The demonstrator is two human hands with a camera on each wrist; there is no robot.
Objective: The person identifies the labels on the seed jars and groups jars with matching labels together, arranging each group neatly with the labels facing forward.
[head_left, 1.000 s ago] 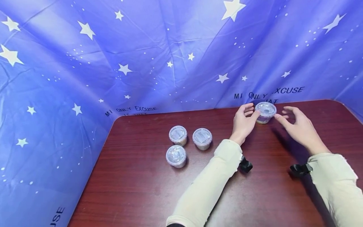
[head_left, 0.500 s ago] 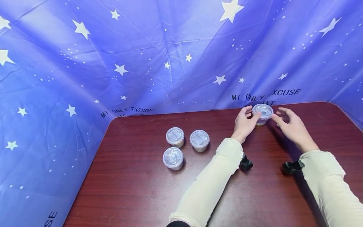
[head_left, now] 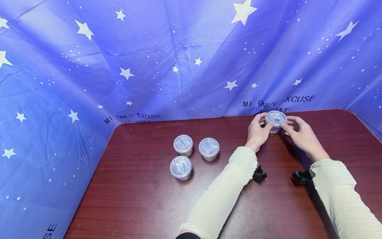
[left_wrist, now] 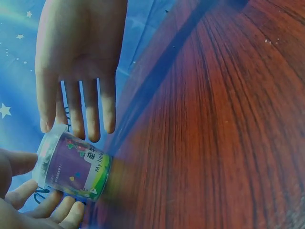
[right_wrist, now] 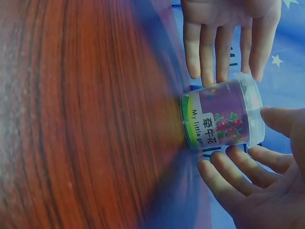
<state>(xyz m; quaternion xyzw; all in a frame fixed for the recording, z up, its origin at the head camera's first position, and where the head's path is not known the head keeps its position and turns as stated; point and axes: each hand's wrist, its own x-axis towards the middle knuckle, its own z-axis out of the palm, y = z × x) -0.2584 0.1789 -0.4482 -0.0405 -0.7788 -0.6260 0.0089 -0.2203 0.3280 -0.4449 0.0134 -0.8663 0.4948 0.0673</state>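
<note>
A lidded plastic cup (head_left: 276,117) stands upright near the far edge of the table, between both hands. Its purple and white label (right_wrist: 221,117) reads "My little" beside Chinese characters. My left hand (head_left: 257,133) holds the cup from the left, thumb at the lid rim and fingers along the far side. From the right, my right hand (head_left: 305,138) grips it as well, its thumb (right_wrist: 281,121) against the lid and its fingers by the wall. Whether the base touches the table cannot be told.
Three similar lidded cups stand left of my left arm: one at the back (head_left: 183,144), one to its right (head_left: 209,148), one in front (head_left: 181,167). The dark red wooden table (head_left: 134,199) meets a blue star-printed curtain (head_left: 167,49) at its far and left edges.
The right hand has come in leftward and now touches the cup. The left hand stays at the cup. The whole head view has shifted slightly; the three other cups have not moved.
</note>
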